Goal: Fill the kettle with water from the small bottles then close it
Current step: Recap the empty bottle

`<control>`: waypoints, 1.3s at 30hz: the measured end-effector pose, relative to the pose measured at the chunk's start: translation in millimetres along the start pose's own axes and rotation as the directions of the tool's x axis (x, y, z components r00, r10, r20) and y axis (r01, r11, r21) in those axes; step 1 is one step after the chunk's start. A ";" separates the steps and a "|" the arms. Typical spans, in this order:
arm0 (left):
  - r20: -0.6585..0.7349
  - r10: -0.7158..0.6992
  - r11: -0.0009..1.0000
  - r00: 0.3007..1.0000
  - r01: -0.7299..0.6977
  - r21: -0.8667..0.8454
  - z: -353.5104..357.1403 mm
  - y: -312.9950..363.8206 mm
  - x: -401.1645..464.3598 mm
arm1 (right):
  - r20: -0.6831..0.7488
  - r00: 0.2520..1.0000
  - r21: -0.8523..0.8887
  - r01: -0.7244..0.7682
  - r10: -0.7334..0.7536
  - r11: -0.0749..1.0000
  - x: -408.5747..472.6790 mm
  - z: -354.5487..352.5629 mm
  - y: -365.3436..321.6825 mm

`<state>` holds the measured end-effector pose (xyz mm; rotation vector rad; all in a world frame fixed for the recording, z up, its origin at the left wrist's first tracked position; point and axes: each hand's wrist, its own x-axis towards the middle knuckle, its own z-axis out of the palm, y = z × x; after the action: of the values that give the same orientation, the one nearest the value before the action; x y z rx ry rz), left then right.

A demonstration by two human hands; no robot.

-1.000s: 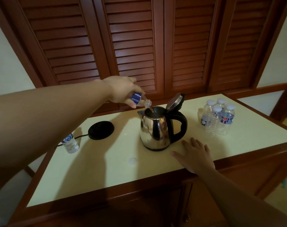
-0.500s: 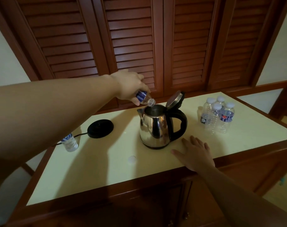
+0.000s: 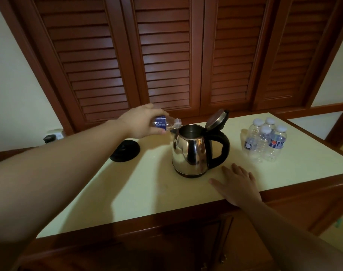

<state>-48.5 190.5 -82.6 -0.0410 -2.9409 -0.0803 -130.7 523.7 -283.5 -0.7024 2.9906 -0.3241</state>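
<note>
now the left hand (image 3: 141,122) is in the middle of the frame, a little to the left, and its fingers are curled around a small bottle (image 3: 165,123). the bottle lies almost on its side, without cap, and its open mouth is just beside the rim of the kettle (image 3: 194,149), on the left of it. whether water is coming out i cannot tell.

the kettle is of shiny steel with a black handle on its right side. it stands upright in the center of the frame on the pale countertop (image 3: 147,188), and its lid (image 3: 217,119) is tilted up and open.

the right hand (image 3: 238,184) lies flat on the countertop at the lower right of the kettle, near its base but apart from it, with fingers straight and a little spread, holding nothing.

at the right of the frame four capped bottles (image 3: 265,141) stand close together. a black round kettle base (image 3: 125,150) lies left of the kettle, partly behind the left arm. brown louvered doors (image 3: 166,55) fill the upper part.
</note>
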 end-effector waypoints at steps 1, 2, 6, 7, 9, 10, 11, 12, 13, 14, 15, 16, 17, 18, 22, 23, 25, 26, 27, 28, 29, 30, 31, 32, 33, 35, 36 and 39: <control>-0.031 -0.032 0.996 0.999 0.029 -0.083 8.1 -5.5 -8.9 | 0.001 1.000 -0.004 -0.001 0.001 1.000 0.5 0.4 -0.4; -0.062 -0.070 0.985 0.996 0.060 -0.160 16.4 -9.5 -18.9 | 0.001 1.000 -0.009 -0.003 0.003 1.000 1.1 1.5 -0.5; -0.114 -0.273 0.882 0.955 0.202 -0.426 58.9 -19.6 -61.4 | -0.058 0.998 -0.027 0.025 -0.026 0.999 3.7 5.9 -7.7; -0.116 -0.309 0.852 0.944 0.221 -0.475 69.6 -20.3 -71.9 | -0.082 0.995 -0.031 0.046 -0.048 0.998 3.2 7.2 -11.8; -0.111 -0.356 0.804 0.928 0.243 -0.542 88.8 -21.7 -90.9 | -0.127 0.987 -0.025 0.097 -0.100 0.995 -0.3 10.8 -23.9; -0.107 -0.362 0.795 0.926 0.247 -0.555 96.3 -22.7 -99.5 | -0.147 0.981 -0.009 0.127 -0.127 0.992 -2.9 13.2 -31.9; -0.105 -0.359 0.798 0.927 0.247 -0.550 103.1 -23.6 -107.5 | -0.165 0.974 0.008 0.161 -0.158 0.987 -6.0 15.1 -41.6; -0.108 -0.351 0.807 0.930 0.242 -0.539 109.0 -25.5 -114.8 | -0.170 0.967 0.018 0.194 -0.188 0.981 -8.5 16.9 -52.1; -0.111 -0.341 0.822 0.933 0.238 -0.518 113.7 -27.3 -121.5 | -0.159 0.962 0.025 0.227 -0.220 0.974 -10.4 17.8 -64.0; -0.118 -0.330 0.836 0.937 0.232 -0.497 117.4 -29.2 -127.1 | -0.133 0.959 0.033 0.257 -0.251 0.966 -11.4 17.8 -76.4; -0.118 -0.318 0.845 0.941 0.225 -0.485 119.8 -30.7 -132.7 | -0.100 0.954 0.042 0.289 -0.284 0.956 -12.1 16.7 -89.1; -0.107 -0.311 0.846 0.944 0.224 -0.483 121.7 -32.5 -137.9 | -0.064 0.946 0.055 0.320 -0.317 0.946 -12.6 15.2 -102.1; -0.090 -0.308 0.843 0.947 0.227 -0.488 122.5 -34.5 -142.5 | -0.026 0.939 0.084 0.343 -0.342 0.936 -12.7 13.3 -114.1; -0.074 -0.306 0.842 0.949 0.234 -0.486 122.7 -36.3 -146.2 | 0.013 0.935 0.129 0.351 -0.355 0.928 -12.6 11.0 -125.3; -0.047 -0.296 0.855 0.954 0.242 -0.459 122.1 -41.8 -156.5 | 0.142 0.902 0.148 0.388 -0.408 0.910 -7.3 6.5 -158.1; -0.045 -0.293 0.858 0.955 0.242 -0.454 121.3 -41.5 -158.4 | 0.155 0.891 0.122 0.411 -0.426 0.904 -4.7 7.2 -163.0; -0.052 -0.285 0.864 0.957 0.233 -0.446 120.3 -39.9 -161.8 | 0.153 0.888 0.119 0.418 -0.433 0.900 0.7 9.1 -168.9; -0.056 -0.284 0.864 0.957 0.230 -0.447 120.2 -39.3 -163.3 | 0.122 0.897 0.160 0.405 -0.425 0.900 3.0 10.0 -170.5; -0.057 -0.287 0.861 0.956 0.232 -0.453 120.3 -39.1 -164.7 | 0.072 0.909 0.237 0.384 -0.410 0.892 4.5 9.9 -171.5; -0.061 -0.293 0.856 0.954 0.233 -0.461 120.4 -38.9 -165.6 | 0.009 0.922 0.331 0.363 -0.388 0.871 5.5 8.3 -172.8; -0.064 -0.297 0.853 0.953 0.234 -0.467 120.6 -38.8 -165.7 | -0.061 0.929 0.424 0.354 -0.364 0.833 6.3 6.0 -174.0; -0.066 -0.297 0.851 0.953 0.232 -0.471 120.3 -38.0 -165.4 | -0.113 0.934 0.502 0.349 -0.340 0.791 6.1 2.3 -175.6; -0.067 -0.293 0.852 0.954 0.229 -0.472 119.9 -36.7 -164.5 | -0.149 0.934 0.560 0.351 -0.326 0.751 5.6 -2.1 -176.8; -0.070 -0.287 0.852 0.955 0.221 -0.475 119.5 -35.1 -163.1 | -0.168 0.931 0.600 0.358 -0.325 0.716 5.3 -6.2 -177.6; -0.072 -0.281 0.851 0.957 0.214 -0.479 119.2 -33.3 -161.5 | -0.174 0.925 0.629 0.367 -0.337 0.685 5.2 -9.3 -177.7; -0.072 -0.268 0.849 0.961 0.200 -0.489 119.4 -29.7 -157.7 | -0.155 0.917 0.669 0.372 -0.369 0.644 4.5 -13.5 -177.0; -0.069 -0.260 0.848 0.963 0.194 -0.493 119.9 -28.1 -155.8 | -0.143 0.913 0.677 0.372 -0.382 0.635 4.2 -14.3 -176.1; -0.062 -0.243 0.847 0.968 0.180 -0.499 121.7 -23.7 -151.2 | -0.117 0.904 0.692 0.372 -0.412 0.619 3.0 -17.8 -171.5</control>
<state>74.9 170.4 -232.9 0.2091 -2.7077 -0.8327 -60.6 375.8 -229.2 -1.1973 2.2906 -1.3511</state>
